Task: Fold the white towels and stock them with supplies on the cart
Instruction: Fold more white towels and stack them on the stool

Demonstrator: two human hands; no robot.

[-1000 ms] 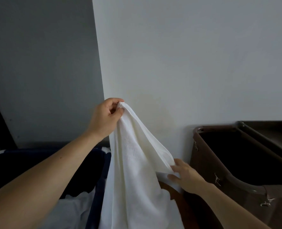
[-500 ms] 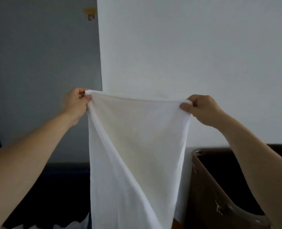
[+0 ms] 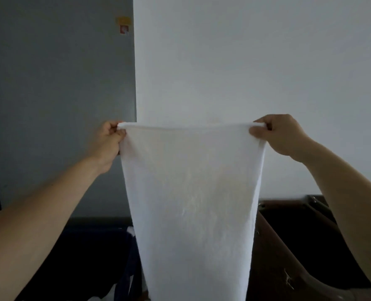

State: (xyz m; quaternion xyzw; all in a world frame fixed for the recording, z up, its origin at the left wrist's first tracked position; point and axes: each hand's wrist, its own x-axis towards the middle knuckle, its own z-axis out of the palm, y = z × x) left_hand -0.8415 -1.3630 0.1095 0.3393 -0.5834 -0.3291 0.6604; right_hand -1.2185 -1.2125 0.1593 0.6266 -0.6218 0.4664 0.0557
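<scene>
Fingers (image 3: 119, 133) of my left hand (image 3: 109, 141) and right hand (image 3: 283, 135) are pinching the top corners of the thin white cloth towel (image 3: 191, 203), hanging spread between them. I am judging no fold made yet; stocking is waiting. Dark brown plastic bin (image 3: 288, 268) is sitting lower right, navy fabric hamper (image 3: 93, 246) lower left, neither obstructing.

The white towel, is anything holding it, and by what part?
Yes: left hand and right hand pinch the white towel by its top corners.
</scene>
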